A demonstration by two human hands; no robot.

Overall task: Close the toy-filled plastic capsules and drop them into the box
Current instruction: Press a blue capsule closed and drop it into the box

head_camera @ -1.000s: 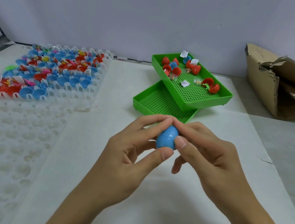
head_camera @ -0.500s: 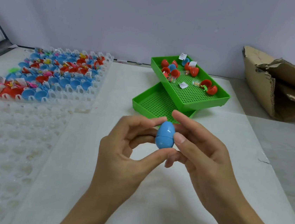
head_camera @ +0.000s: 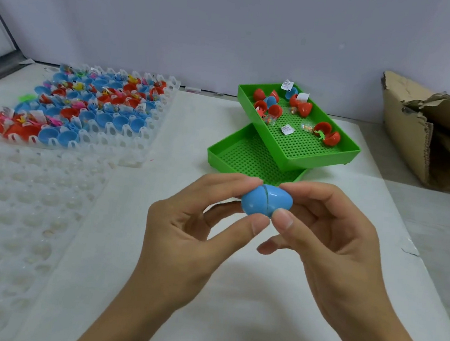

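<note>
A blue egg-shaped capsule (head_camera: pixel 266 201) is held above the table's middle, lying sideways with its seam slanted and its halves joined. My left hand (head_camera: pixel 191 236) pinches its left half between thumb and fingers. My right hand (head_camera: pixel 331 238) pinches the right half the same way. A torn cardboard box (head_camera: pixel 418 139) stands at the far right. Several open red and blue capsules with small toys lie in the upper green tray (head_camera: pixel 318 150).
A second green tray (head_camera: pixel 236 157) sits under the first. A clear holder (head_camera: pixel 126 136) at the back left carries several open red and blue capsule halves with toys. Another clear holder (head_camera: pixel 16 216) with bare sockets lies at the near left. A white sheet covers the table.
The capsule has turned from upright to lying sideways between my fingers. Both hands stayed in the same spot and kept their grip.
</note>
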